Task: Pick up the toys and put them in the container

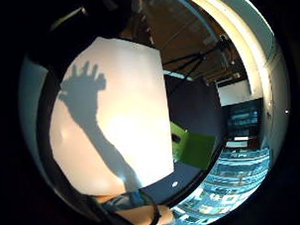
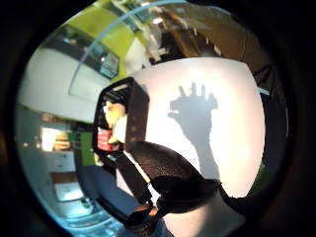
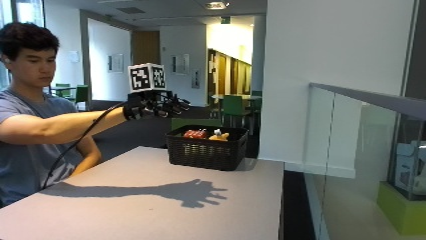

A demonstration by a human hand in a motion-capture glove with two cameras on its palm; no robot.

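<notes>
Your arm's shadow (image 3: 174,192) falls across the near stretch of the grey table (image 3: 120,210), fingers plainly splayed, short of the black wicker basket (image 3: 203,149). Above the table, on your side of the basket and higher than its rim, your gloved right hand (image 3: 154,106) hangs in the air with its fingers spread and nothing in them. The basket stands at the table's far edge, holding a red toy (image 3: 195,133) beside a yellow and white toy (image 3: 218,135).
</notes>
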